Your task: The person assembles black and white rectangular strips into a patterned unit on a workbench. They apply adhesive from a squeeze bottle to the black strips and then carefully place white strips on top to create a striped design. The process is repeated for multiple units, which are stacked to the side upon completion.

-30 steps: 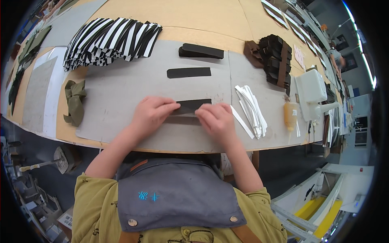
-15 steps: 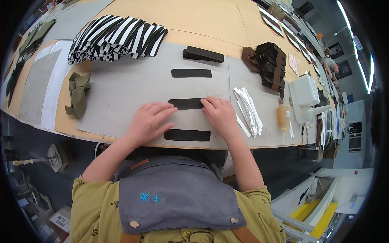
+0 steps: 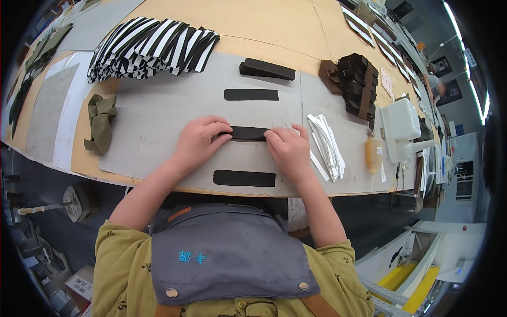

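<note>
A short black strip (image 3: 250,133) lies crosswise on the grey sheet in front of me. My left hand (image 3: 199,141) pinches its left end between thumb and fingers. At the other end, the thumb and fingers of my right hand (image 3: 288,149) are closed on the strip. The strip bows slightly along its length. Nearer the table edge lies a second flat black strip (image 3: 244,178), and beyond my hands a third (image 3: 251,94). Farther back sits a folded or stacked black piece (image 3: 268,69).
White narrow strips (image 3: 328,150) lie right of my right hand, near an amber glue-like bottle (image 3: 374,153) and a white container (image 3: 400,124). A strapped dark bundle (image 3: 359,84) is behind them. Black-and-white strips (image 3: 153,50) and olive fabric (image 3: 101,124) are at left.
My left hand, loosely spread beside the strip before, has closed on its left end. My right hand keeps hold of the right end. The strip now bows a little.
</note>
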### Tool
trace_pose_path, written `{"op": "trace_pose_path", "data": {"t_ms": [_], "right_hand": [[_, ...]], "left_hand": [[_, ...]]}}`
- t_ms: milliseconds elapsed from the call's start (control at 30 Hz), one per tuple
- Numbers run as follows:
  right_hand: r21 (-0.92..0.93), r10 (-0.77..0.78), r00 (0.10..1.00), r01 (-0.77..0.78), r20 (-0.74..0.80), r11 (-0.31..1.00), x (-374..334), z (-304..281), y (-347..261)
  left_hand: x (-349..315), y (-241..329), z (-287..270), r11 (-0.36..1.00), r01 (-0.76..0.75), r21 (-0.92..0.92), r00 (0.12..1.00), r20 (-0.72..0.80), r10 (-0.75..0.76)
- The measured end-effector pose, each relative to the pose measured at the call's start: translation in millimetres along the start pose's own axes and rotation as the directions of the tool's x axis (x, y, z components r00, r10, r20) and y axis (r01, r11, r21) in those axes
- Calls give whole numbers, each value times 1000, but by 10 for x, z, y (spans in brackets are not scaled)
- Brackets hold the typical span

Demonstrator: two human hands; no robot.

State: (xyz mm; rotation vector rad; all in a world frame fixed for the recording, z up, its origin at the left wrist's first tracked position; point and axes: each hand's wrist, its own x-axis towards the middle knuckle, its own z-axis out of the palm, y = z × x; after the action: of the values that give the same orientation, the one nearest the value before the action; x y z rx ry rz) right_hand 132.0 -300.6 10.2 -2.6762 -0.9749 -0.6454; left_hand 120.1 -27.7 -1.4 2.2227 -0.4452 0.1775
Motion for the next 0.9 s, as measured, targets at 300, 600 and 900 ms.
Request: {"op": "trace_pose_path", "data": {"t_ms": [300,600,900], "right_hand": [[-50,-104,988,98,-118,994,-122,-98,-173],[-75,-163,987,163,6,984,-397,-165,-283],[107,-34,999,36,-14,994,-236,-229,-172]], "left_hand": [[-181,59,-86,936,-234,263,972,43,231],[-624,297,-184,909,-212,358,953,281,112],[-515,188,-288,872,-304,383,861,502,80]]}}
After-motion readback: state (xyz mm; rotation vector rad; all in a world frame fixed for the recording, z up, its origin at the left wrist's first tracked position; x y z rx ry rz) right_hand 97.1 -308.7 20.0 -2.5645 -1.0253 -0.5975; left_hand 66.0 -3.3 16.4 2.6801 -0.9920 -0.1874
